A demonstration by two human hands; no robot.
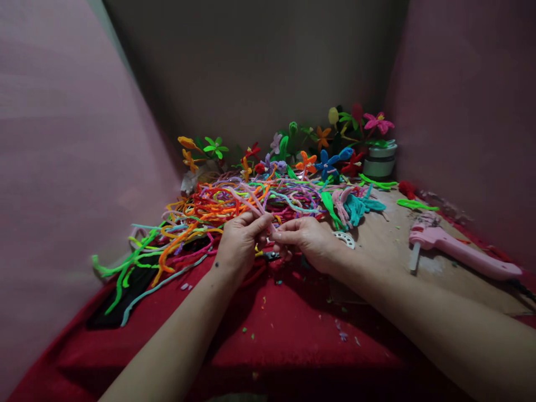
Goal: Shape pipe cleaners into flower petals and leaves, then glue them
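Between my two hands is a light pink pipe cleaner (257, 207), whose upper strands stick up and to the left. My left hand (239, 245) pinches it between thumb and forefinger. Close beside, my right hand (307, 241) pinches its lower end with thumb and fingertips. Just behind my hands lies a tangled heap of pipe cleaners (209, 200) in orange, red, purple, green and pale blue. Below my fingers, the dark metal part of a tool (272, 255) partly shows; its kind is hidden.
A pink glue gun (469, 254) lies on a brown board (377, 262) at the right. Nearby are a white slotted disc (344, 240) and teal pipe cleaner pieces (358, 207). Pipe cleaner flowers (326, 163) and a pale pot (379, 159) stand behind. Scraps dot the red cloth (293, 340).
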